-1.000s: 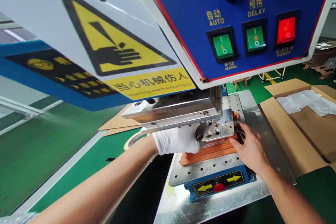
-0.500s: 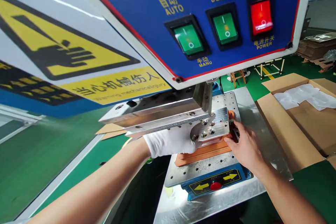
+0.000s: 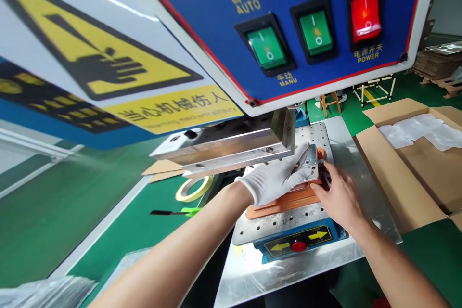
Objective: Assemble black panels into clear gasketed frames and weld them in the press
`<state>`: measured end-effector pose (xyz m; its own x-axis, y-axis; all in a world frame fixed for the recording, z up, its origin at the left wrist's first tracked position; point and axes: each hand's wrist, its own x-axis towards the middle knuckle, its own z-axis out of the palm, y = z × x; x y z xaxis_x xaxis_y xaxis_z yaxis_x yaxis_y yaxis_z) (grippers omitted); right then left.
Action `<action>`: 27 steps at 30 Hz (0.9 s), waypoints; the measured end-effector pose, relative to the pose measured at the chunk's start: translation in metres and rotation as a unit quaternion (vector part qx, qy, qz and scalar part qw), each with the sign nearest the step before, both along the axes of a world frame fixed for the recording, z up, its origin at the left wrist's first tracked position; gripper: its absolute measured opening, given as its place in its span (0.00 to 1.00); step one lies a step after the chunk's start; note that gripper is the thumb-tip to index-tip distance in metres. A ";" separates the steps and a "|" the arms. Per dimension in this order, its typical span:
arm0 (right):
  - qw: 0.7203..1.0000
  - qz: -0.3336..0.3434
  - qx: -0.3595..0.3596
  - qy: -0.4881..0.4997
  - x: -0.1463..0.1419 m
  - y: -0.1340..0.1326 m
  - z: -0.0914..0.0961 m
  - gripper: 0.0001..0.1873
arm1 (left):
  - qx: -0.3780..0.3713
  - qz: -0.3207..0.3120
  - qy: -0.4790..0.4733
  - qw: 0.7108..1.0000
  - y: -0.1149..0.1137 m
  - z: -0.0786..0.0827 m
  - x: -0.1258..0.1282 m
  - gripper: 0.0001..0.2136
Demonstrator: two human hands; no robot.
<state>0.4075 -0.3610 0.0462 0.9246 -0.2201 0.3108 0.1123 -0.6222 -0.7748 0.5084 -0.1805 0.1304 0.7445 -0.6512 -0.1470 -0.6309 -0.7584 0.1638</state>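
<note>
Clearance under the press head (image 3: pixel 220 147) looks tight. My gloved left hand (image 3: pixel 276 184) lies open on the aluminium block (image 3: pixel 306 163), my bare right hand (image 3: pixel 337 199) grips its end, and the block sits on the orange pad (image 3: pixel 285 203) atop the perforated plate (image 3: pixel 274 224).

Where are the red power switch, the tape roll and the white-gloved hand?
Red power switch (image 3: pixel 365 18), head view, lit rocker face.
Tape roll (image 3: pixel 184 196), head view, yellow band.
White-gloved left hand (image 3: pixel 274 179), head view, glove back.

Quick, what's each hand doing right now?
Left hand: open, gloved, lying on the aluminium plate.
Right hand: bare, curled at the plate's edge, grip unclear.
</note>
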 end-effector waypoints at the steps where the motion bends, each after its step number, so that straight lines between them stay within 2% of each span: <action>1: 1.000 -0.002 0.001 0.003 0.000 0.000 0.000 0.29 | 0.004 -0.002 0.005 1.000 0.000 0.000 0.000 0.41; 8: 1.000 0.002 0.011 0.015 0.000 -0.003 0.004 0.28 | 0.056 0.003 -0.026 0.998 -0.008 0.008 -0.009 0.41; 18: 0.999 0.036 0.010 -0.015 -0.002 -0.013 0.010 0.28 | -0.007 -0.018 -0.062 0.998 -0.010 0.008 -0.014 0.34; 22: 0.999 0.046 -0.007 -0.023 0.001 -0.014 0.010 0.28 | 0.012 -0.010 -0.048 0.999 -0.011 0.006 -0.012 0.34; 27: 0.997 0.058 -0.016 -0.043 0.003 -0.016 0.001 0.31 | 0.039 -0.002 -0.058 0.998 -0.013 0.004 -0.010 0.37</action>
